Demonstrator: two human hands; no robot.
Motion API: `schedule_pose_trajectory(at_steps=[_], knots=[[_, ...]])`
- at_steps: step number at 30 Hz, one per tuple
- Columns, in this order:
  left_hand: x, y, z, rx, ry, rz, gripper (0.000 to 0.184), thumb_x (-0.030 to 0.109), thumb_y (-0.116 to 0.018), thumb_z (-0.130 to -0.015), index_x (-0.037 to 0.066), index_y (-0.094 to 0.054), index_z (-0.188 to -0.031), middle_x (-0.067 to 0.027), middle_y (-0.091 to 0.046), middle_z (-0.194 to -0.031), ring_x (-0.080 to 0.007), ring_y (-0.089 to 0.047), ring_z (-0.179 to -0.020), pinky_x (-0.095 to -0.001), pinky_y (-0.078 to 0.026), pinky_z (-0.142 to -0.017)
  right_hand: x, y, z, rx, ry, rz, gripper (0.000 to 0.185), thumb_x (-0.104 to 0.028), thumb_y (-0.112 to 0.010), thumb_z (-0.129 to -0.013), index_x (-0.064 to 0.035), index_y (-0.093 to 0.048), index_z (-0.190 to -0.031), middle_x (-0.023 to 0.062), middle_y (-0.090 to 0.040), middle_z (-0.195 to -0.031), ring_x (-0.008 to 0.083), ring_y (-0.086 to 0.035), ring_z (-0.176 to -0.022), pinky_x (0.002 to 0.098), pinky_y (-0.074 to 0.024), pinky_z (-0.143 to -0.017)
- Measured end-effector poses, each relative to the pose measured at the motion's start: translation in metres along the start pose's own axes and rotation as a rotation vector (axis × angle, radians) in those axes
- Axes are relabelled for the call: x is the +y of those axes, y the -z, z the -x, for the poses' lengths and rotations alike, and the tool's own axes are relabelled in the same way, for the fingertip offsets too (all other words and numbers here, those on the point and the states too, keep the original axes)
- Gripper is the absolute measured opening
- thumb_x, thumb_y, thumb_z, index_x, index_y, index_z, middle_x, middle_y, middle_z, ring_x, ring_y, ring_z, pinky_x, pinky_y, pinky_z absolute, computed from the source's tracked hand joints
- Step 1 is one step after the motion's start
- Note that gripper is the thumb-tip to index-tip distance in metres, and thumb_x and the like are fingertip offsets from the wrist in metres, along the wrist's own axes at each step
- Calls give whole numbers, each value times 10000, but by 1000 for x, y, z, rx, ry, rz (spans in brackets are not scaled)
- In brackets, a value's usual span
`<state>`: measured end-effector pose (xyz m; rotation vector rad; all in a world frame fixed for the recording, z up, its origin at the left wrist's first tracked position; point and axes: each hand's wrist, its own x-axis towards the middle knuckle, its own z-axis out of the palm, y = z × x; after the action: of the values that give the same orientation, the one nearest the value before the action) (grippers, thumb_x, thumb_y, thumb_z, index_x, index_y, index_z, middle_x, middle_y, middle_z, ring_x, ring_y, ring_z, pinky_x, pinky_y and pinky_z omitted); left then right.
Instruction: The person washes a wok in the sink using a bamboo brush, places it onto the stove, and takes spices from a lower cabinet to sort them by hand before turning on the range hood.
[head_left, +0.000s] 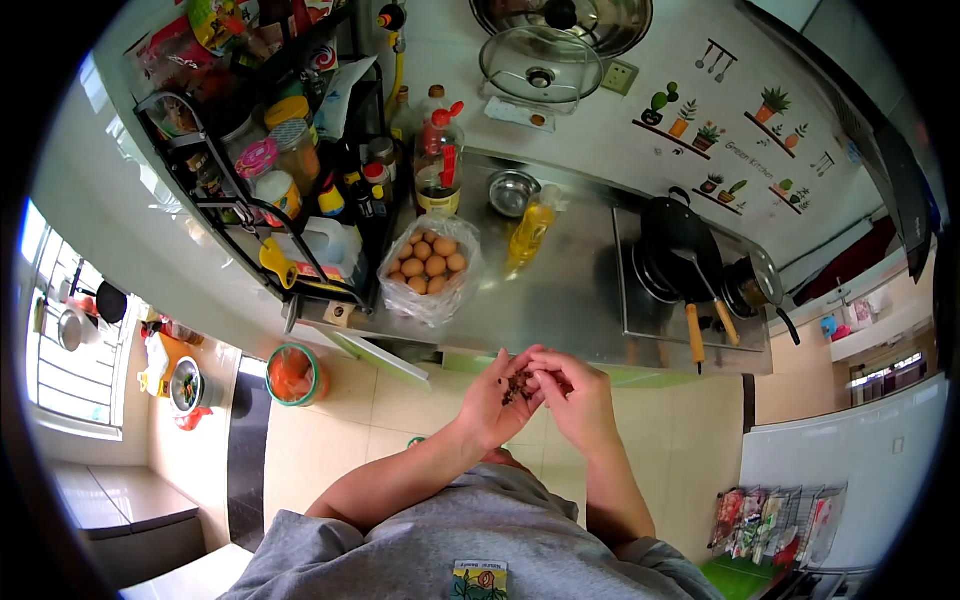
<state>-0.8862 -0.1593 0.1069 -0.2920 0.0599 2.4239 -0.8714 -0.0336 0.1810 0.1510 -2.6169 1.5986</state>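
Note:
My left hand is cupped with its palm up in front of the counter edge. In its palm lies a small heap of dark reddish-brown dried bits, which look like peppercorns. Over the heap, my right hand has its thumb and fingers pinched together at the bits. The two hands touch at the fingertips. What exactly sits between the right fingertips is too small to make out.
On the steel counter are a bag of eggs, a bottle of yellow oil and a metal bowl. A wok with a spatula stands on the stove. A cabinet door hangs open below; a lidded bucket is on the floor.

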Motion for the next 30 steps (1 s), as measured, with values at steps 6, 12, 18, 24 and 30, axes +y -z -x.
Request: schedule_pose_trajectory(at_steps=[6, 12, 18, 24, 30], knots=[[-11, -10, -10, 84, -22, -21, 447, 404, -360, -985, 37, -542, -1164, -77, -590, -1011, -223, -558, -998, -362, -432, -944, 15, 12, -9, 34, -111, -178, 189, 17, -641, -816, 5, -650, -1004, 106, -699, -881, 124, -668, -724, 249, -538, -638], [-18, -5, -19, 61, -66, -5, 432, 405, -377, -981, 39, -559, -1118, -97, -594, -1078, -239, -549, -1053, -383, -423, -952, 22, 18, -17, 43, -86, -171, 197, -16, -660, -817, -2, -667, -1014, 102, -704, -852, 74, -601, -569, 213, -483, -487], [-20, -17, -23, 115, -97, -46, 425, 391, -380, -983, 33, -545, -1143, -106, -585, -1123, -244, -545, -1077, -380, -413, -981, 23, 28, -26, 17, -102, -184, 172, -55, -650, -843, -9, -675, -1007, 84, -704, -830, 61, -567, -527, 213, -453, -441], [-21, -21, -24, 123, -116, -56, 464, 384, -362, -988, 5, -483, -1228, -135, -558, -1190, -256, -526, -1132, -397, -395, -1024, 36, 34, -27, -7, -77, -292, 154, -63, -618, -873, 4, -654, -1007, 69, -694, -818, 63, -576, -566, 204, -432, -459], [-21, -29, -19, 138, -110, -59, 503, 374, -339, -993, -16, -421, -1301, -157, -527, -1257, -268, -511, -1168, -395, -377, -1054, 48, 42, -27, 30, -125, -470, 146, -43, -591, -886, 12, -633, -1014, 62, -676, -809, 73, -606, -651, 201, -443, -513]])
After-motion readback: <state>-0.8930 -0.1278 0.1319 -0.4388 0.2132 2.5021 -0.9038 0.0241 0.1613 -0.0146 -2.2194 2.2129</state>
